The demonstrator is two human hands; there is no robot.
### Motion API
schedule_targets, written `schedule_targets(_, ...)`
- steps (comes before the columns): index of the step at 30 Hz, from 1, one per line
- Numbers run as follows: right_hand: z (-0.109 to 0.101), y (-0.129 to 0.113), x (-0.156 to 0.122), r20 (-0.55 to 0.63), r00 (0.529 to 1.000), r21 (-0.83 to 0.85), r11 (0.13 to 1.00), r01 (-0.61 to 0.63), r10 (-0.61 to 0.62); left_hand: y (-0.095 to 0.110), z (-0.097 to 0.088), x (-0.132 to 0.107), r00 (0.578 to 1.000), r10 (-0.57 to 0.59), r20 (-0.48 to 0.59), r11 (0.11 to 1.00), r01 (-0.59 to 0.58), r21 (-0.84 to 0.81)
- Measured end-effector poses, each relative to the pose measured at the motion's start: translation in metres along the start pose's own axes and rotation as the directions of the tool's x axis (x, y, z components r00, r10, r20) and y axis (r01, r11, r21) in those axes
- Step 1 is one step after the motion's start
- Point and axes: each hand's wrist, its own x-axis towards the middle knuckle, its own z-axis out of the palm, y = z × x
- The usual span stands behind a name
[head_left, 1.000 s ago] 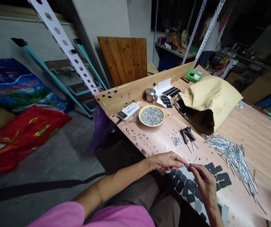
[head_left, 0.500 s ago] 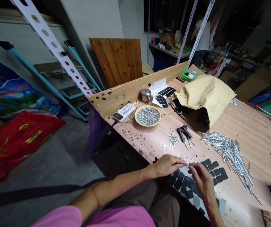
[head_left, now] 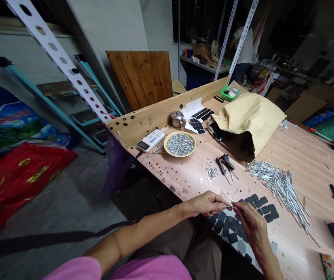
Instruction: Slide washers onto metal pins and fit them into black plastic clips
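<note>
My left hand (head_left: 209,203) is closed in a pinch above the near table edge, its fingertips on a thin metal rod (head_left: 229,206). Facing it, my right hand (head_left: 251,219) pinches the rod's other end, so the fingertips nearly meet. Just behind them a second thin rod (head_left: 235,195) slants up; whether it lies on the table or touches my fingers I cannot tell. Black rounded-square pads (head_left: 268,213) on a pale sheet spread under and around my right hand. Beyond are black-handled tools with thin metal prongs (head_left: 227,166) and a small heap of metal nuts or washers (head_left: 212,171).
A heap of metal rods (head_left: 285,190) lies to the right. Farther back stand a yellow bowl (head_left: 167,146) of small metal parts, a lidded metal cup (head_left: 177,119), a white device (head_left: 152,140) and an open paper sack (head_left: 251,120). A person (head_left: 244,44) stands in the background.
My right fingers have straightened and come closer to the left fingertips on the rod. The whole view has shifted slightly, with table things appearing a little farther left.
</note>
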Motion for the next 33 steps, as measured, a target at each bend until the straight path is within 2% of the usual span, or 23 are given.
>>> schedule_targets(2, 0.003, 0.000, -0.002, -0.026, 1.000, -0.111, 0.994, 0.011, -0.014, -0.001, 0.008, 0.000, 0.976, 0.154, -0.152, 0.975, -0.126, 0.183)
schedule_targets(3, 0.005, 0.000, -0.003, -0.031, 0.999, -0.156, 0.988, 0.018, -0.023, -0.001, 0.010, 0.001, 0.956, 0.224, -0.191, 0.948, -0.169, 0.270)
schedule_targets(5, 0.007, 0.001, -0.004, -0.022, 0.998, -0.239, 0.970, 0.053, -0.060, -0.003, 0.014, 0.001, 0.930, 0.313, -0.192, 0.896, -0.222, 0.385)
schedule_targets(9, 0.005, 0.004, -0.004, 0.026, 0.991, -0.315, 0.940, 0.133, -0.132, -0.006, 0.012, 0.002, 0.921, 0.372, -0.114, 0.838, -0.280, 0.468)
schedule_targets(13, -0.001, 0.003, -0.003, 0.071, 0.993, -0.165, 0.981, 0.105, -0.095, -0.006, 0.010, -0.002, 0.916, 0.399, -0.041, 0.776, -0.313, 0.548)
schedule_targets(17, -0.008, 0.003, -0.008, 0.145, 0.989, 0.052, 0.998, -0.043, 0.035, -0.006, 0.011, -0.006, 0.884, 0.468, -0.001, 0.562, -0.297, 0.772)
schedule_targets(18, -0.010, 0.003, -0.010, 0.154, 0.987, 0.089, 0.995, -0.055, 0.041, -0.006, 0.012, -0.006, 0.883, 0.470, 0.003, 0.562, -0.302, 0.770)
schedule_targets(19, -0.012, 0.003, -0.011, 0.156, 0.987, 0.116, 0.992, -0.054, 0.035, -0.007, 0.013, -0.006, 0.888, 0.460, 0.002, 0.609, -0.318, 0.727)
schedule_targets(21, -0.018, 0.003, -0.011, 0.143, 0.990, 0.150, 0.988, -0.032, 0.010, -0.007, 0.015, -0.003, 0.922, 0.387, -0.003, 0.784, -0.327, 0.528)
schedule_targets(23, -0.023, 0.003, -0.010, 0.132, 0.991, 0.168, 0.986, -0.005, -0.017, -0.006, 0.017, 0.000, 0.969, 0.246, 0.029, 0.930, -0.244, 0.274)
schedule_targets(24, -0.026, 0.002, -0.009, 0.129, 0.991, 0.175, 0.985, 0.008, -0.031, -0.006, 0.017, 0.001, 0.982, 0.179, 0.061, 0.967, -0.187, 0.175)
schedule_targets(26, -0.030, 0.001, -0.007, 0.119, 0.992, 0.190, 0.981, 0.025, -0.049, -0.004, 0.017, 0.002, 0.988, 0.104, 0.112, 0.991, -0.113, 0.077)
schedule_targets(28, -0.032, 0.000, -0.007, 0.119, 0.993, 0.206, 0.979, 0.000, -0.025, -0.002, 0.015, 0.003, 0.987, 0.085, 0.133, 0.995, -0.092, 0.047)
schedule_targets(33, -0.029, 0.006, -0.012, 0.195, 0.965, 0.226, 0.949, -0.218, 0.175, -0.003, 0.016, 0.003, 0.989, 0.033, 0.144, 0.998, -0.040, 0.047)
